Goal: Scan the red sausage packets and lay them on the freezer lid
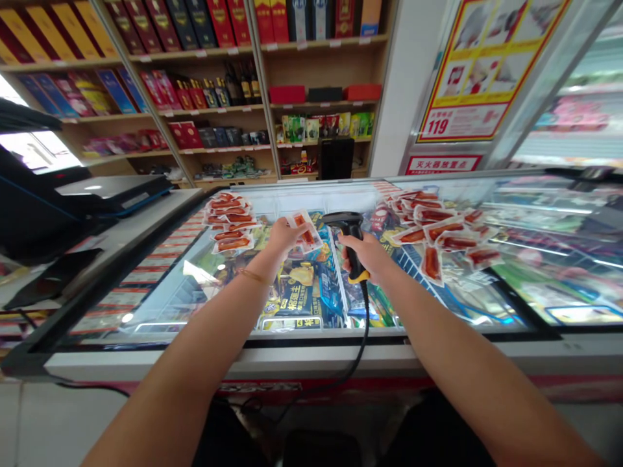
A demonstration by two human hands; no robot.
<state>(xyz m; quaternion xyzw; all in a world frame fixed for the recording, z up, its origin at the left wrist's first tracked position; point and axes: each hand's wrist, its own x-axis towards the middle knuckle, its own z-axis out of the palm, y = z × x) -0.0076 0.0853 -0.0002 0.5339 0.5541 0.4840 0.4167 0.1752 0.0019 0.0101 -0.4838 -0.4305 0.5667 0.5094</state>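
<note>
In the middle of the head view my left hand point(286, 235) pinches the edge of a clear vacuum pack of reddish-brown sausage point(308, 235), held over the glass top. My right hand point(363, 253) is wrapped round the handle of a black barcode scanner point(344, 222), whose head points left toward that pack. The scanner's cable point(366, 318) hangs down over the freezer's front edge. To the left lies a stack of similar sausage packs point(232, 220) on the glass. A looser, larger pile of sausage packs point(440, 228) spreads out on the right.
Beneath my hands is a chest freezer with a glass lid and a white front rim point(321, 352); bagged frozen food point(299, 292) shows through. A flat scale-like device point(117, 193) stands on the left counter. Shelves point(204, 113) of boxes and bottles line the back wall.
</note>
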